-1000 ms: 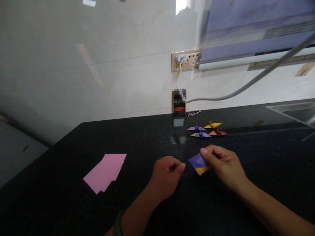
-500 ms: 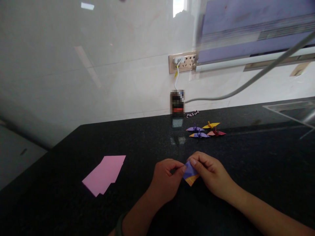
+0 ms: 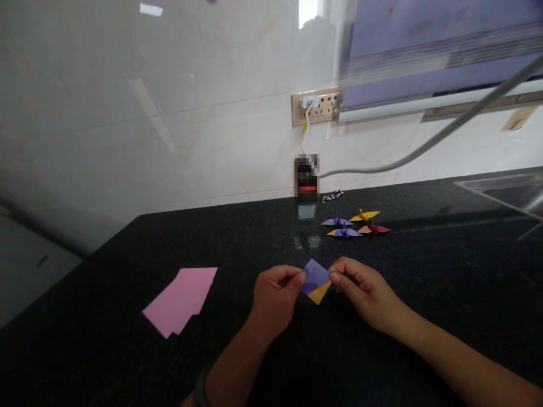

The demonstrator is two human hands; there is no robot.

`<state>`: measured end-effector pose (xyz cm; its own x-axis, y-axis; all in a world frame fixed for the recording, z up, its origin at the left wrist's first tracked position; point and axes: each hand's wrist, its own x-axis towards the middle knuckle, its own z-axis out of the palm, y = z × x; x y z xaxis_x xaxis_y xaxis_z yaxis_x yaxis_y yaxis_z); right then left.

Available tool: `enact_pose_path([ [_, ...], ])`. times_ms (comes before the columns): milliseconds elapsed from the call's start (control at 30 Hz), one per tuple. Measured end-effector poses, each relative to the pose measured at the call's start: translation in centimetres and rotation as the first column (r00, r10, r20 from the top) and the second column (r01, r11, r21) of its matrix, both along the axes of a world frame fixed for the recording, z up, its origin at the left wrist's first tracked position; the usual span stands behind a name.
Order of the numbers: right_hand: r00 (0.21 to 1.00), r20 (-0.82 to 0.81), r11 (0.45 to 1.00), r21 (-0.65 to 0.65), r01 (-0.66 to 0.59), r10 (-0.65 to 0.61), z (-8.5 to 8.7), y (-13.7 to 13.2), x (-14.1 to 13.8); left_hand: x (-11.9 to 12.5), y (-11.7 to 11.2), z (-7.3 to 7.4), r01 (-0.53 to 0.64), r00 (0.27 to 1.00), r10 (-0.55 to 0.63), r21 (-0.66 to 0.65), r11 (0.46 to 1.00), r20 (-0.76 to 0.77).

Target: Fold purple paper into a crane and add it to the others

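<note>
A small folded square of origami paper [image 3: 316,278], purple with an orange lower edge, is held in the air above the dark countertop, one corner pointing up. My left hand [image 3: 278,297] pinches its left corner between thumb and fingers. At the opposite corner, the thumb and forefinger of my right hand [image 3: 362,288] are closed on the paper. Beyond my hands, finished paper cranes rest on the counter: a yellow crane [image 3: 363,216], a red one [image 3: 375,229] and two purple ones, the nearer purple crane [image 3: 344,232] having an orange wing tip.
Pink paper sheets [image 3: 182,299] lie in an uneven stack to the left on the black counter [image 3: 237,237]. Against the wall stands a blurred-out box [image 3: 306,178] with a grey cable [image 3: 382,168], beside a beaded string [image 3: 332,196]. A wall socket [image 3: 316,106] is above; a sink edge is at far right.
The paper has shifted left and slightly up, and more of its square face shows. My hands have moved apart, the left one leftward, with the right now at the paper's right corner.
</note>
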<state>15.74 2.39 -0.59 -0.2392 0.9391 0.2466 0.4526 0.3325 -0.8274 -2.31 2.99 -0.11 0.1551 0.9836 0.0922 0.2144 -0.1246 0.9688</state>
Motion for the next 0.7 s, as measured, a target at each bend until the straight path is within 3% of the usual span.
enact_pose_path([
  [100, 0.995, -0.045, 0.994, -0.071, 0.081, -0.084, 0.0, 0.3, 0.4, -0.2, 0.2, 0.0, -0.026, 0.998, 0.029, -0.039, 0.999, 0.064],
  [167, 0.978, -0.168, 0.983, -0.155, 0.096, -0.122, 0.0, 0.3, 0.3, 0.0, 0.2, 0.0, -0.027, 0.995, 0.032, -0.055, 0.998, 0.089],
  [300, 0.900, -0.431, 0.936, -0.336, -0.099, -0.059, 0.1, -0.4, -1.2, 0.6, -0.3, 0.5, 0.040, 0.996, -0.039, -0.006, 0.999, 0.086],
  [367, 0.890, -0.454, 0.902, -0.403, -0.155, -0.050, 0.0, -0.8, -1.9, 0.8, -0.6, 0.6, 0.052, 0.997, -0.054, 0.045, 0.998, 0.047],
  [467, 0.894, -0.445, 0.898, -0.412, -0.155, -0.050, -0.3, -1.0, -2.4, 1.0, -0.7, 0.5, 0.032, 0.999, -0.033, 0.051, 0.998, 0.023],
  [700, 0.946, -0.321, 0.907, -0.408, -0.108, -0.032, -0.6, -0.1, -1.1, 0.3, 0.2, 0.0, -0.165, 0.971, 0.182, -0.115, 0.980, 0.154],
])
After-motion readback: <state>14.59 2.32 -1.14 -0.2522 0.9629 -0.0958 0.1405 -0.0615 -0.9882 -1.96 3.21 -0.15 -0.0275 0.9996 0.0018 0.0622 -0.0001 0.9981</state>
